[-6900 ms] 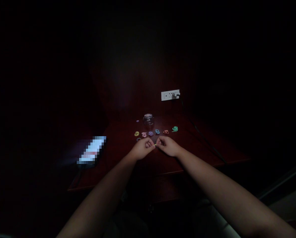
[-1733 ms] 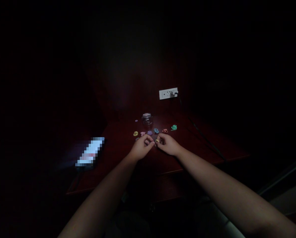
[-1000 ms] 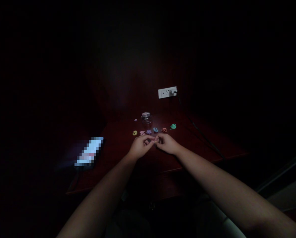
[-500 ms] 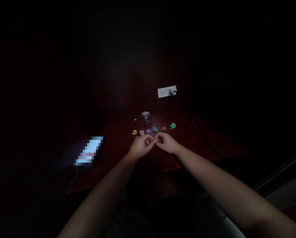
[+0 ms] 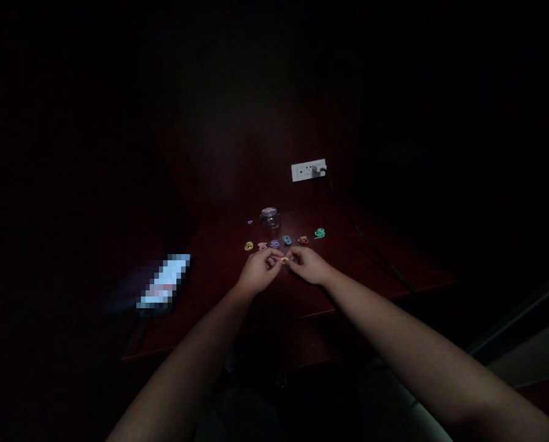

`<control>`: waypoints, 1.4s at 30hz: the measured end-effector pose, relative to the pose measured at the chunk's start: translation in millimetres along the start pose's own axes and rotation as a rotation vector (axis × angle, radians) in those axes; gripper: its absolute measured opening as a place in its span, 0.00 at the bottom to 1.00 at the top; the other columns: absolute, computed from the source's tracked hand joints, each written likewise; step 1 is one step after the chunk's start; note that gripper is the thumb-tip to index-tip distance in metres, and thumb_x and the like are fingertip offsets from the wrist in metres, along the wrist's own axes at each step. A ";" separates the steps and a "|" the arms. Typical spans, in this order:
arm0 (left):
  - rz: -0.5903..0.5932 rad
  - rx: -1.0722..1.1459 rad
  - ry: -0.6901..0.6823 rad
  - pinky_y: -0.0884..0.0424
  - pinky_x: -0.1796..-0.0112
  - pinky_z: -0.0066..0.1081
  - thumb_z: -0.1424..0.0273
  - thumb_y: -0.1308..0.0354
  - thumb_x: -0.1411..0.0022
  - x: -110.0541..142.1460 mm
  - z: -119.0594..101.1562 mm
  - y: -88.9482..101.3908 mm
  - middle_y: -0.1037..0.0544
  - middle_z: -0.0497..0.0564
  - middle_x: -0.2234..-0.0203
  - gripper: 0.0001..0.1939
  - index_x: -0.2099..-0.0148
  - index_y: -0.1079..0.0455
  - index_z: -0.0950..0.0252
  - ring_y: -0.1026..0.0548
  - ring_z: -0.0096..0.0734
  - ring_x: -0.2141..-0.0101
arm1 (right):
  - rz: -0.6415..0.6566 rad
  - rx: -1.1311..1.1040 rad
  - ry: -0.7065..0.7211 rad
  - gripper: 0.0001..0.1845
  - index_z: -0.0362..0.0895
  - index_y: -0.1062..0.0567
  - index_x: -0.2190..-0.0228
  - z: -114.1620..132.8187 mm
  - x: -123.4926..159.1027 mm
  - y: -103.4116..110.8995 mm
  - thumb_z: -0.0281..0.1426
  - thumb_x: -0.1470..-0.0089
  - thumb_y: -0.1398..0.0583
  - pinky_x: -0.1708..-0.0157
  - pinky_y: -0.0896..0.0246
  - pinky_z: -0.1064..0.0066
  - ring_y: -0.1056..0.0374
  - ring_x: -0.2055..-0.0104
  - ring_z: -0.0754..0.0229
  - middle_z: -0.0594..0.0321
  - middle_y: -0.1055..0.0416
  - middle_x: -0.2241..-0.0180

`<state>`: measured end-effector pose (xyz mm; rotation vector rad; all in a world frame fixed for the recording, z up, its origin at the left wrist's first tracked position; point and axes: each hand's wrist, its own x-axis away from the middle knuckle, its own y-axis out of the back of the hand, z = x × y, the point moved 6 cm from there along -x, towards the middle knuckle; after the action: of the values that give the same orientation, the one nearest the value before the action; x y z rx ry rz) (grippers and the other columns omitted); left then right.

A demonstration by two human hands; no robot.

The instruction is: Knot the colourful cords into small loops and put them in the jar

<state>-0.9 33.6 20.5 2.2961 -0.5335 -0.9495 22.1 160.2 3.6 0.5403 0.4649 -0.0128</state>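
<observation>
Between my two hands is a small yellow hair tie (image 5: 284,259), pinched from both sides. My left hand (image 5: 258,271) is closed on its left end with thumb and forefinger. On the other end, the fingertips of my right hand (image 5: 309,265) are pressed together. Just beyond my hands lies a row of small hair-tie piles: yellow (image 5: 249,246), pink (image 5: 262,246), purple (image 5: 274,244), blue (image 5: 287,240), orange-red (image 5: 303,240) and green (image 5: 319,233). My left hand partly covers the pink pile.
A clear lidded jar (image 5: 270,219) stands behind the row, with one loose purple tie (image 5: 250,222) to its left. A lit phone (image 5: 164,282) is at the left of the dark red table (image 5: 348,291). A black cable (image 5: 380,255) runs from the wall socket (image 5: 308,170) along the right.
The yellow hair tie now shows as a curved arc between my fingertips, where it looked like a short straight strip. My hands have hardly moved.
</observation>
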 end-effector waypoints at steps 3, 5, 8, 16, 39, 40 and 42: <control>-0.004 -0.009 0.025 0.36 0.74 0.22 0.70 0.46 0.46 0.0 0.4 1.0 0.27 0.49 0.74 0.08 0.63 0.30 0.66 0.33 0.23 0.76 | -0.022 0.018 -0.002 0.04 0.40 0.31 0.75 1.5 0.1 2.4 0.29 0.55 0.44 0.74 0.47 0.74 0.41 0.75 0.66 0.64 0.34 0.77; 0.016 -0.014 0.032 0.36 0.73 0.23 0.72 0.46 0.47 -0.1 -1.1 0.3 0.27 0.49 0.75 0.06 0.66 0.30 0.66 0.32 0.23 0.75 | -0.032 0.025 -0.004 0.04 0.41 0.32 0.76 2.0 0.7 3.4 0.29 0.55 0.44 0.75 0.47 0.75 0.41 0.76 0.66 0.65 0.34 0.77; 0.038 -0.032 0.027 0.36 0.72 0.24 0.74 0.46 0.48 0.1 -4.5 -0.9 0.27 0.48 0.76 0.04 0.69 0.31 0.66 0.32 0.24 0.74 | -0.042 0.031 -0.012 0.04 0.40 0.31 0.76 1.4 1.5 4.0 0.29 0.56 0.44 0.76 0.47 0.75 0.42 0.77 0.67 0.66 0.34 0.79; 0.034 0.001 0.031 0.36 0.73 0.24 0.72 0.48 0.46 2.8 -2.3 -4.3 0.28 0.47 0.76 0.03 0.68 0.34 0.65 0.31 0.23 0.75 | -0.013 -0.009 -0.041 0.06 0.40 0.31 0.77 1.2 2.0 2.6 0.31 0.55 0.43 0.77 0.47 0.76 0.41 0.77 0.67 0.65 0.34 0.79; 0.030 0.137 0.071 0.38 0.75 0.21 0.74 0.48 0.47 1.7 1.7 -4.9 0.32 0.44 0.79 0.01 0.69 0.37 0.66 0.35 0.20 0.78 | -0.008 -0.053 0.078 0.04 0.42 0.34 0.73 13.0 3.3 4.0 0.25 0.56 0.45 0.75 0.48 0.76 0.44 0.77 0.68 0.68 0.38 0.77; 0.031 0.140 0.071 0.38 0.75 0.21 0.74 0.48 0.47 1.8 1.7 -4.8 0.32 0.44 0.79 0.01 0.69 0.37 0.66 0.35 0.19 0.78 | -0.014 -0.049 0.084 0.03 0.42 0.34 0.73 13.8 3.4 4.5 0.25 0.56 0.46 0.76 0.48 0.76 0.44 0.77 0.67 0.68 0.39 0.77; 0.035 0.150 0.069 0.38 0.75 0.21 0.74 0.48 0.47 1.7 0.8 -4.8 0.32 0.44 0.79 0.00 0.70 0.37 0.66 0.36 0.19 0.78 | -0.023 -0.042 0.084 0.03 0.42 0.34 0.74 14.3 3.4 5.3 0.24 0.56 0.46 0.76 0.49 0.76 0.45 0.77 0.67 0.68 0.39 0.78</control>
<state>0.3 36.0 16.1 2.4347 -0.6333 -0.8355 31.9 158.1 15.6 0.4958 0.5523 -0.0022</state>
